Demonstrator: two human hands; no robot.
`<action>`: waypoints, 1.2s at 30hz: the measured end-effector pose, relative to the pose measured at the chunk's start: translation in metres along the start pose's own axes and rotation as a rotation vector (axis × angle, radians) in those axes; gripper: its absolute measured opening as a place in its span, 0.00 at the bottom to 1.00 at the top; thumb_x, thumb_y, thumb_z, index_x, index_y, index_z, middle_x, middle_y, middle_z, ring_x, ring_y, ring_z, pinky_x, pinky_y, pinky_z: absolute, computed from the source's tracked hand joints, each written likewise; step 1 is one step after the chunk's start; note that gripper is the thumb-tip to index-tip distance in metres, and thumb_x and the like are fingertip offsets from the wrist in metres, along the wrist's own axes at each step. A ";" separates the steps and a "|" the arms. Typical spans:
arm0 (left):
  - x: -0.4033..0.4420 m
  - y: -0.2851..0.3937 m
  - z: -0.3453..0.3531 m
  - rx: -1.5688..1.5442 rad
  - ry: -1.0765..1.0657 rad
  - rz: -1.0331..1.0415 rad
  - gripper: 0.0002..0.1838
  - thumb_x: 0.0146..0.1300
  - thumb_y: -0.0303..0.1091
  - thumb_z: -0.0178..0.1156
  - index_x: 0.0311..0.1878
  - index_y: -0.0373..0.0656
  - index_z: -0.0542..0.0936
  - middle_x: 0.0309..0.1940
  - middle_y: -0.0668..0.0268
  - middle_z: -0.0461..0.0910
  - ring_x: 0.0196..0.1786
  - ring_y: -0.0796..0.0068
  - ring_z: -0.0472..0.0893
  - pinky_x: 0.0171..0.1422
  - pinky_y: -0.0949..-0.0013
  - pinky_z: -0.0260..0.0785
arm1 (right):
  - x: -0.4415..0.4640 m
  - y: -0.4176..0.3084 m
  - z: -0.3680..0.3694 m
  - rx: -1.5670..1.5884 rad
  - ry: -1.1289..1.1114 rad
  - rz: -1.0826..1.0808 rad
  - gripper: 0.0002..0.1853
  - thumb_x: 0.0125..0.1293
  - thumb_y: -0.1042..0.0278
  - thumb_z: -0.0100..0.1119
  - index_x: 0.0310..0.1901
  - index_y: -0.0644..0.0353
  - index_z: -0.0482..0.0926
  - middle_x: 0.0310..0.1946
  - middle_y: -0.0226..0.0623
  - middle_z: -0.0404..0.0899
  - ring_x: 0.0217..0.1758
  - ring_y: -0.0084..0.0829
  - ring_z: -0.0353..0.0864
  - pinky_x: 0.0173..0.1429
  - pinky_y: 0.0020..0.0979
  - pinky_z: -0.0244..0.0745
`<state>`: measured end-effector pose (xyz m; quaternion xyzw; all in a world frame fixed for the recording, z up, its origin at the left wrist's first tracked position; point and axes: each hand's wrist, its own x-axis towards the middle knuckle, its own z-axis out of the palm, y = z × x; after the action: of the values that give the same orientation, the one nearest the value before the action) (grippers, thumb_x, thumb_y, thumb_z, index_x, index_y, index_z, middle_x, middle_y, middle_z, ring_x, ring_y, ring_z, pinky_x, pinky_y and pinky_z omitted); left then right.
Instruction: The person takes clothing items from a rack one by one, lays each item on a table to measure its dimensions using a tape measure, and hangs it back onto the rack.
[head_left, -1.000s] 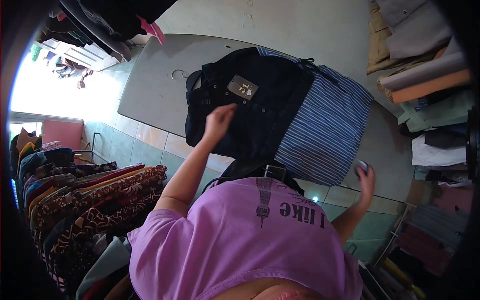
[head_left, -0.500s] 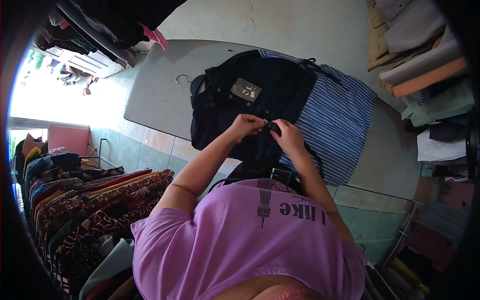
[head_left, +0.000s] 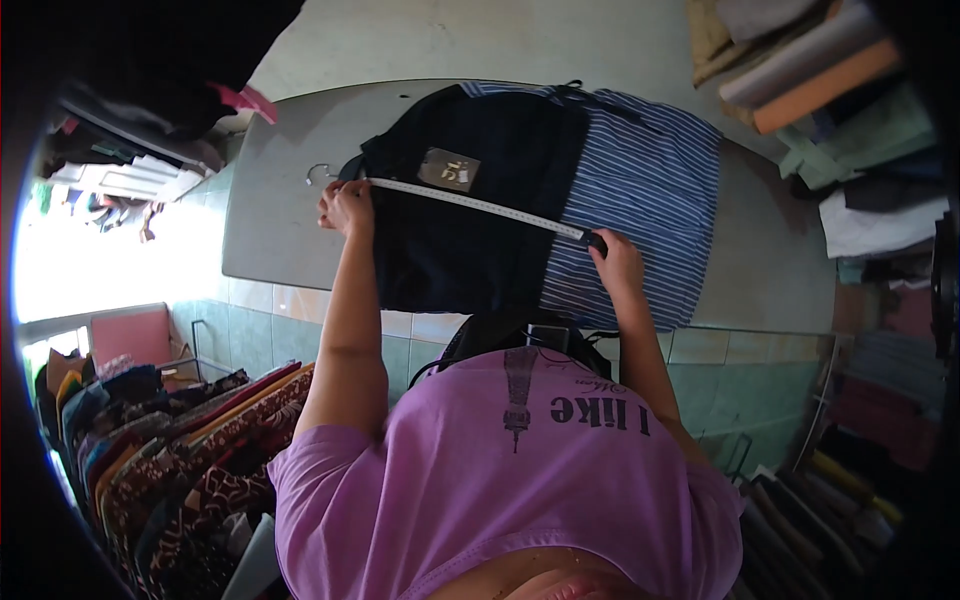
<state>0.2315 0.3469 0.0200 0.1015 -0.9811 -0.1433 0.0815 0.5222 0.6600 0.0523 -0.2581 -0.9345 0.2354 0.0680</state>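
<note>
A dark navy garment (head_left: 490,130) with a blue-and-white striped lower part (head_left: 650,190) lies flat on a grey tabletop (head_left: 275,220). Across it, from the collar to the start of the stripes, stretches a white tape measure (head_left: 475,205). My left hand (head_left: 347,207) pinches the tape's free end by the collar. At the other end, my right hand (head_left: 618,265) grips the tape's small black case (head_left: 598,243) over the stripes. A brown tag (head_left: 450,170) lies on the navy part, just beyond the tape. The hook of a hanger (head_left: 320,174) sticks out at the collar.
Patterned clothes (head_left: 190,450) hang on a rack at lower left. Dark clothes (head_left: 170,60) hang at upper left, with a pink strip (head_left: 245,100) near the table. Folded fabrics (head_left: 800,80) are stacked at upper right. A pale wall (head_left: 450,40) stands behind the table.
My hands have moved apart, the left to the collar and the right to the stripes, drawing the tape out of its case. The view has shifted slightly, too.
</note>
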 end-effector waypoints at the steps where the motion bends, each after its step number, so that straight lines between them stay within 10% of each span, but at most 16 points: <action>1: -0.001 -0.001 0.001 0.017 0.025 0.021 0.08 0.49 0.50 0.64 0.33 0.65 0.85 0.54 0.79 0.70 0.61 0.68 0.62 0.62 0.49 0.48 | -0.001 0.008 -0.005 -0.024 0.000 0.042 0.13 0.52 0.68 0.64 0.41 0.54 0.77 0.37 0.38 0.79 0.40 0.42 0.79 0.41 0.39 0.74; 16: 0.009 -0.016 0.021 0.039 0.044 0.118 0.11 0.52 0.54 0.61 0.35 0.66 0.84 0.62 0.79 0.64 0.66 0.63 0.57 0.64 0.35 0.42 | -0.048 0.159 -0.097 -0.259 0.096 0.643 0.16 0.50 0.69 0.66 0.43 0.50 0.79 0.38 0.39 0.81 0.43 0.41 0.79 0.45 0.37 0.74; 36: 0.019 -0.021 0.029 -0.042 -0.030 0.049 0.11 0.52 0.55 0.61 0.37 0.67 0.84 0.65 0.84 0.61 0.71 0.68 0.48 0.65 0.28 0.33 | -0.050 0.219 -0.110 -0.015 0.052 0.500 0.14 0.44 0.75 0.67 0.37 0.57 0.82 0.33 0.39 0.82 0.38 0.38 0.80 0.45 0.33 0.73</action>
<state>0.2113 0.3305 -0.0113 0.0733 -0.9812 -0.1634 0.0722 0.6908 0.8438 0.0445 -0.4878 -0.8413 0.2311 0.0297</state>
